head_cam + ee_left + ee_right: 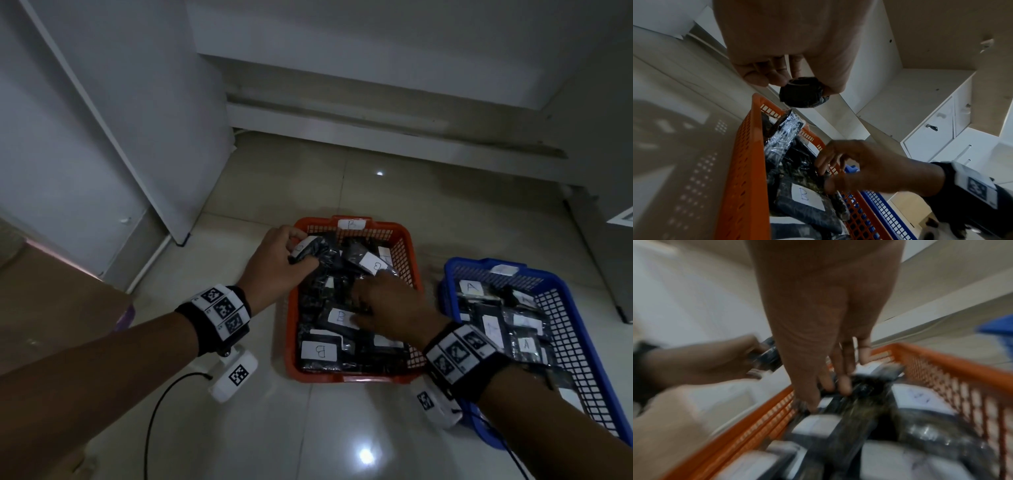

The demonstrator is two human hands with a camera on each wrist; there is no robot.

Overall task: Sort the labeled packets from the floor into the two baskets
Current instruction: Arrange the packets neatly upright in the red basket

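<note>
From my feed, an indoor storage or utility corner, glossy beige tiled floor [342,428], white cabinets with drawers [937,129] lining the walls, orange basket [291,342] and blue basket [582,377] set on the floor for sorting.

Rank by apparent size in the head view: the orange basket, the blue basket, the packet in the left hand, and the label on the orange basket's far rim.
1. Orange basket and blue basket: look alike; the blue one is cut off by the frame edge, so unranked.
2. Packet gripped by the left hand.
3. Rim label.
</note>
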